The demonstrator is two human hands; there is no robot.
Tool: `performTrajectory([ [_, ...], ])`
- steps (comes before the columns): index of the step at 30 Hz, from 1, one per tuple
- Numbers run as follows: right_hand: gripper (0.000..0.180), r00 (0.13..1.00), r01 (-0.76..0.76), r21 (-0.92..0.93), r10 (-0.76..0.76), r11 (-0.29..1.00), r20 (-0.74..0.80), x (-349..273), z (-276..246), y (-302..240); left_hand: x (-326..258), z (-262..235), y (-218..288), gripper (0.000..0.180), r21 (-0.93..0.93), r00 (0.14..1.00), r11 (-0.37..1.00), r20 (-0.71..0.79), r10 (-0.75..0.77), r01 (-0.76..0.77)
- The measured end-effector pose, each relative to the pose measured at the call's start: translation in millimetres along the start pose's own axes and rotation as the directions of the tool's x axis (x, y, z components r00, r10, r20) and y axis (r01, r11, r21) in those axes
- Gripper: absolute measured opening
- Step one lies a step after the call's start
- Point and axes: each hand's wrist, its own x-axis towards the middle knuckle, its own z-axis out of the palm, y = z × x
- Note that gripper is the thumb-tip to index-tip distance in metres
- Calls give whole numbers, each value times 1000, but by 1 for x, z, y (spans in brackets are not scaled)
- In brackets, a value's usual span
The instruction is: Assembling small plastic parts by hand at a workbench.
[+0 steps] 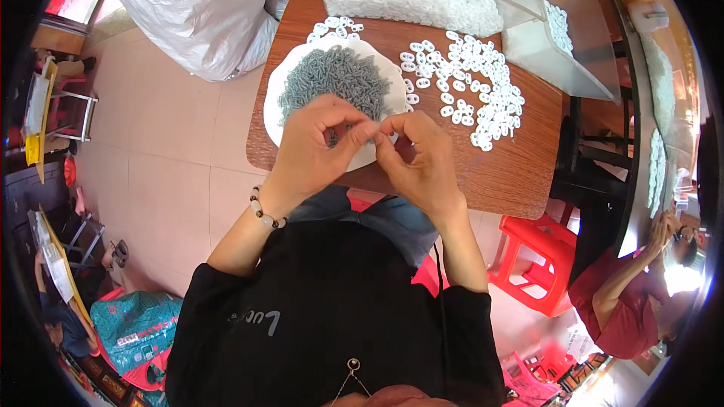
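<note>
At centre, one left hand [320,147] and one right hand [426,166] meet, thumbs and forefingers pinched together; anything clasped is too small to tell. Steady pinching over the white plate [274,98] should catch drops. Upper centre: one plate, countless small grey pieces [332,75]; rightward, dozens of white two-holed pieces [498,98], loose.

Smooth white plastic pieces [495,109], matt grey parts [335,75], satiny wood-grain tabletop [520,177], glossy red plastic stool [559,262]
</note>
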Motion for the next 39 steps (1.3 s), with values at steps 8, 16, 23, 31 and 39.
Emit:
performTrajectory([
  [8,13,981,196,-110,-195,974,22,-2,-5,-4,-5,0,3,9,-105,989,988,109,-104,116],
  [16,14,999,-43,54,42,998,23,-17,-10,-1,-9,7,-5,15,-322,954,898,101,-282,300],
  [23,16,888,-394,590,456,704,50,-33,-23,-4,-14,31,12,19,-646,899,634,221,-377,425],
  [31,10,827,-426,687,561,589,32,-58,-34,6,-20,57,16,16,-646,906,637,264,-331,421],
  [39,9,848,-380,612,525,694,-69,-66,-38,2,-22,62,19,16,-588,899,680,280,-336,437],
])
